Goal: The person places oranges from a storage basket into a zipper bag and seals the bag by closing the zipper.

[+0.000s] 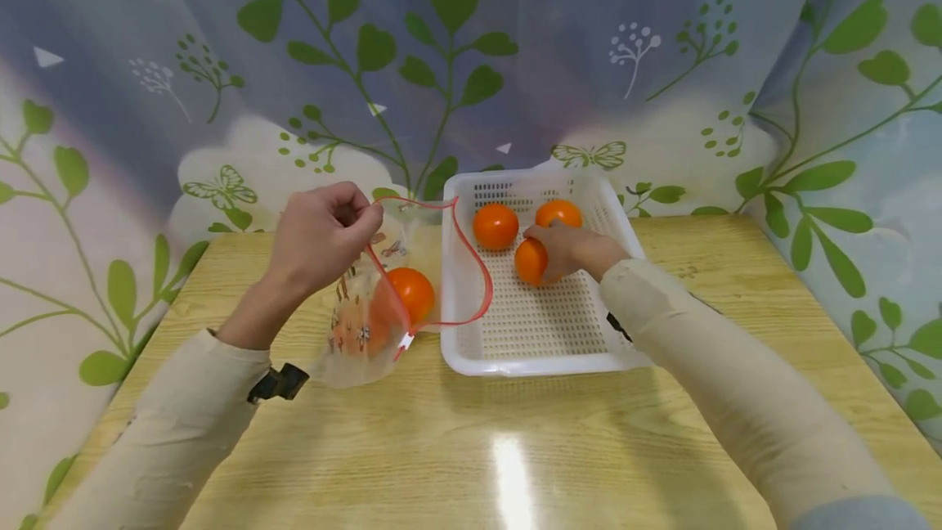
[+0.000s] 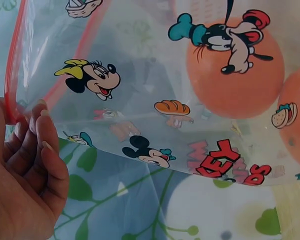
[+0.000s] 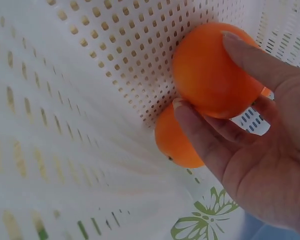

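My left hand (image 1: pixel 324 231) pinches one corner of a clear zip bag (image 2: pixel 140 100) printed with cartoon figures. Its mouth, edged with a red zip strip (image 1: pixel 489 289), gapes toward the basket, and a white slider (image 1: pixel 406 341) sits at the near end. Inside the bag, round orange fruits (image 2: pixel 235 75) show through the plastic. Over in the white basket (image 1: pixel 486 368), my right hand (image 1: pixel 562 250) grips a smooth, round orange fruit (image 3: pixel 212 70) between thumb and fingers. A second fruit (image 1: pixel 496 226) lies to its left, and a third (image 1: pixel 559 212) just behind the hand.
Basket and bag stand side by side on a wood-grain table (image 1: pixel 412 448). Behind the table hangs a curtain (image 1: pixel 559 47) with a leaf and butterfly print. The bag's open edge overlaps the basket's left rim in the head view.
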Demonstrator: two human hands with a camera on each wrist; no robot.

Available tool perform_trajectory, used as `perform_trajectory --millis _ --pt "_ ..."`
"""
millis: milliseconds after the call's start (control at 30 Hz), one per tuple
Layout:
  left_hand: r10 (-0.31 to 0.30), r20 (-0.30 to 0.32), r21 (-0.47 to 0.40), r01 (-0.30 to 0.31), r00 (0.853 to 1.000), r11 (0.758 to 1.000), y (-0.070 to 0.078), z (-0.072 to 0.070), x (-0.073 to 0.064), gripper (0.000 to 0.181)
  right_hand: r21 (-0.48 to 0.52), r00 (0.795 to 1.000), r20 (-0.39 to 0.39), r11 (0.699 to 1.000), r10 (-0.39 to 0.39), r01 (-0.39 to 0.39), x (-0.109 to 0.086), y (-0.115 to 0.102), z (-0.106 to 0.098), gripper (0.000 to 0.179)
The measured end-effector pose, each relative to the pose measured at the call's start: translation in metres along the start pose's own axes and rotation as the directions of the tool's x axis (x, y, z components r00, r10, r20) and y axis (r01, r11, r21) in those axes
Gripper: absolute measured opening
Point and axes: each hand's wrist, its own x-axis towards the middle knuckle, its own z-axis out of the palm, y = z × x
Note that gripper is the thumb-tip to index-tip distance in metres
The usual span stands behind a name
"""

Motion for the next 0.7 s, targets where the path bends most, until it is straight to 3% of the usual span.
perform_trajectory --millis 267,467,700 --pt "-0.004 0.007 0.005 0.004 1.000 1.000 0.001 0.005 0.002 0.023 0.027 0.998 -0.034 0.998 -0.059 0.060 0.002 0.006 0.005 0.080" --pt "0.005 0.027 -0.012 -0.004 1.000 1.000 0.000 0.009 0.003 0.024 0.083 0.989 -0.063 0.987 -0.131 0.137 -0.010 0.011 -0.001 0.083" --pt "0.037 0.032 -0.019 -0.037 0.999 0.999 -0.001 0.011 0.005 0.025 0.047 0.956 -0.175 0.967 -0.237 0.249 -0.034 0.005 -0.025 0.080"
